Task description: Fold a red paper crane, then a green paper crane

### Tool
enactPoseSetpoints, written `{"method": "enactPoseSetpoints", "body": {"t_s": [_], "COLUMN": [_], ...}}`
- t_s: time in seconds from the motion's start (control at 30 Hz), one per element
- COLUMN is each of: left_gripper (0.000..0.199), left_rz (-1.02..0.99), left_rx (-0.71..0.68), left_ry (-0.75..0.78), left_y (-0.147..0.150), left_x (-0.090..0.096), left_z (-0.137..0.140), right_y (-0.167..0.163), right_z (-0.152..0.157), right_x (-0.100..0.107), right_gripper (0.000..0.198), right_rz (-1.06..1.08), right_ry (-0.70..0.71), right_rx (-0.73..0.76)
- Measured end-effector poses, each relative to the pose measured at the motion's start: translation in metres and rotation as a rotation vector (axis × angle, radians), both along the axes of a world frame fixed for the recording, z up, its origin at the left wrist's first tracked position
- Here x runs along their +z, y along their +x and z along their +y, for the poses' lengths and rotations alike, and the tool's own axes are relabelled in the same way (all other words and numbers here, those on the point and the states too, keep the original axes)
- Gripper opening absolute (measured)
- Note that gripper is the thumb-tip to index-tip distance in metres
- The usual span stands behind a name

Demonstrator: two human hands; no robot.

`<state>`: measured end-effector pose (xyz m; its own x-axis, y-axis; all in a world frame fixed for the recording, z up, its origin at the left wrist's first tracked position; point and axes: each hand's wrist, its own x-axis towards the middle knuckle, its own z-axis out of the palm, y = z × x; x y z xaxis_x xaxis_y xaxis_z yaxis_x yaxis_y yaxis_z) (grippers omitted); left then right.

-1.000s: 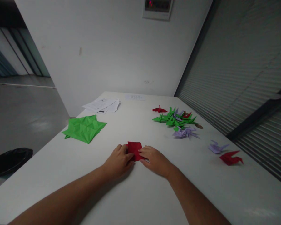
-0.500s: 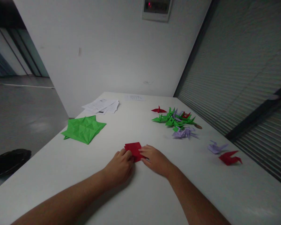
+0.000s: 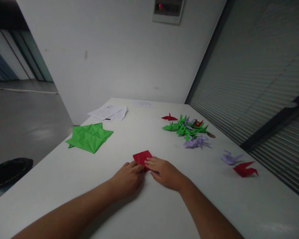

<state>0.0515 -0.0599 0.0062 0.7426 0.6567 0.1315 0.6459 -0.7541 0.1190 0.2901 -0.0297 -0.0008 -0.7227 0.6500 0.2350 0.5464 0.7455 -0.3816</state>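
Observation:
A folded piece of red origami paper lies on the white table in front of me. At its lower left edge, the curled fingers of my left hand pinch the paper; the fingertips are partly hidden. My right hand rests over the right side of the sheet, its fingers stretched out flat on top and covering that edge. Over to the right, a red paper crane and a lilac paper crane sit side by side.
Several green, lilac and red paper cranes are heaped at the back right. Creased green paper sheets lie on the left, with printed papers behind them. A black-lined bin stands beyond the table's left edge. Window blinds run along the right.
My right hand's fingers have slid slightly left across the red paper, covering more of it. The paper has turned a little, and my left hand stays at its lower left edge.

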Motion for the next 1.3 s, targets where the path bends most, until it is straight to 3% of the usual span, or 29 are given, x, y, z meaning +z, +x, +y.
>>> {"method": "enactPoseSetpoints", "body": {"t_s": [0.23, 0.43, 0.7, 0.87, 1.17, 1.3], "left_gripper": [0.031, 0.026, 0.021, 0.029, 0.047, 0.059], "left_rz": [-0.052, -0.038, 0.002, -0.014, -0.019, -0.044], "left_rx": [-0.023, -0.032, 0.134, 0.215, 0.111, 0.076], "left_ry": [-0.018, 0.008, 0.031, 0.038, 0.000, 0.008], "left_y": [-0.005, -0.006, -0.011, -0.011, -0.008, -0.011], "left_x": [-0.004, -0.002, -0.007, -0.012, -0.012, -0.016], "left_z": [0.002, 0.005, 0.013, 0.014, 0.009, 0.011], "right_y": [0.005, 0.006, 0.004, 0.002, -0.008, -0.006], "right_z": [0.006, 0.008, -0.001, -0.008, -0.018, -0.010], "right_x": [-0.008, 0.002, 0.010, 0.014, 0.023, 0.015], "right_gripper": [0.051, 0.034, 0.031, 0.035, 0.028, 0.014], "right_rz": [-0.040, -0.047, 0.010, -0.031, -0.015, 0.110], "right_ry": [-0.051, -0.016, 0.029, -0.008, -0.072, -0.064], "right_rx": [-0.057, -0.091, -0.069, -0.021, 0.079, -0.057]}}
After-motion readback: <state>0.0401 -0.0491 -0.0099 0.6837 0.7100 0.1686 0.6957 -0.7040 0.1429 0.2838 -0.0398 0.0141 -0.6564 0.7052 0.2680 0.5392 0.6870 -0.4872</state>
